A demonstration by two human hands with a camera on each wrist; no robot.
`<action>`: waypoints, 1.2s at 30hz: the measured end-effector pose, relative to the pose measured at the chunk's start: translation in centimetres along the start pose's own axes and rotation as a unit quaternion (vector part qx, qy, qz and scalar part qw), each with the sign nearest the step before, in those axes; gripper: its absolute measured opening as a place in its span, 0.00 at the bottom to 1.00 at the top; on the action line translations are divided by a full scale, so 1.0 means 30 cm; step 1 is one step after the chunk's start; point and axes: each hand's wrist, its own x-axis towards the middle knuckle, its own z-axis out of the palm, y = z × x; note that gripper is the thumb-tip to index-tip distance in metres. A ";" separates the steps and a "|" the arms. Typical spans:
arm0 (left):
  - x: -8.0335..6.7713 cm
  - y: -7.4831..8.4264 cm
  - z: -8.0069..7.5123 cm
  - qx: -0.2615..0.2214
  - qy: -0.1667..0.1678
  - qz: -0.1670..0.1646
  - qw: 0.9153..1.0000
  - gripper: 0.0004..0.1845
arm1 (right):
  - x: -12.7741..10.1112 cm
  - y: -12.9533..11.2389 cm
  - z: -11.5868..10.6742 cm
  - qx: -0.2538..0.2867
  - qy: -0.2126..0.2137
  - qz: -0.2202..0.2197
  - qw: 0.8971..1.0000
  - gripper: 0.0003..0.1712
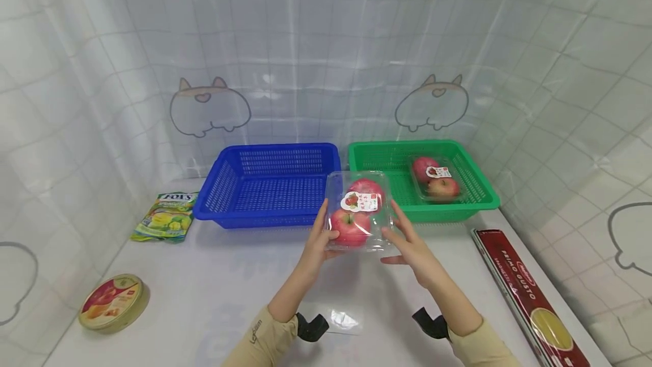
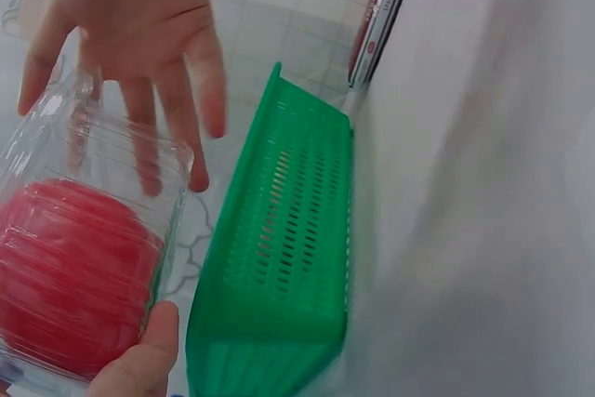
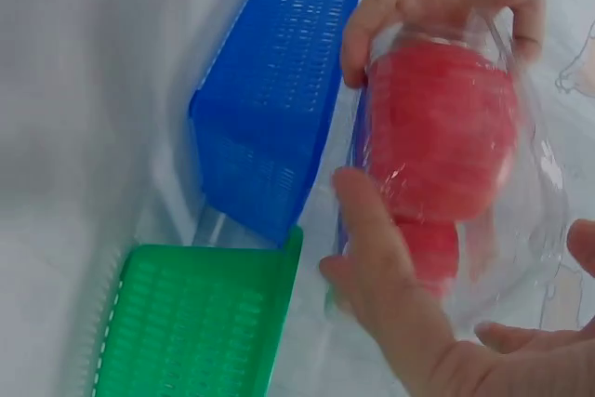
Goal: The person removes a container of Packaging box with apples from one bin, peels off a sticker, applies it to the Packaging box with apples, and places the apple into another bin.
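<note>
A clear plastic box (image 1: 382, 191) with two red apples (image 1: 351, 227) and a white label is held up in front of the baskets. My left hand (image 1: 316, 245) grips its left side, thumb on the near corner. At the right side is my right hand (image 1: 415, 248), fingers spread and mostly straight; its thumb is close to the box, and whether it touches cannot be told. The left wrist view shows the right palm (image 2: 139, 34) facing the box. Behind the box stand a blue basket (image 1: 270, 221) and a green basket (image 1: 433, 214).
A second apple box (image 1: 438, 180) lies inside the green basket. Left of the blue basket is a green candy bag (image 1: 168, 217), with a round tin (image 1: 114, 303) nearer. A red spaghetti pack (image 1: 530, 299) lies at right. A clear packet (image 1: 343, 320) lies between the forearms.
</note>
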 end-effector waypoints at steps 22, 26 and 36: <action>0.185 0.022 0.121 0.036 -0.004 0.010 0.999 0.40 | 0.111 -0.030 -0.101 0.103 0.094 0.009 0.990 0.34; 0.212 0.031 0.128 0.057 -0.024 0.002 0.998 0.40 | 0.135 -0.038 -0.124 0.115 0.096 0.012 0.989 0.34; 0.258 0.018 0.134 0.099 -0.052 0.019 0.994 0.40 | 0.188 -0.052 -0.178 0.153 0.091 -0.001 0.984 0.33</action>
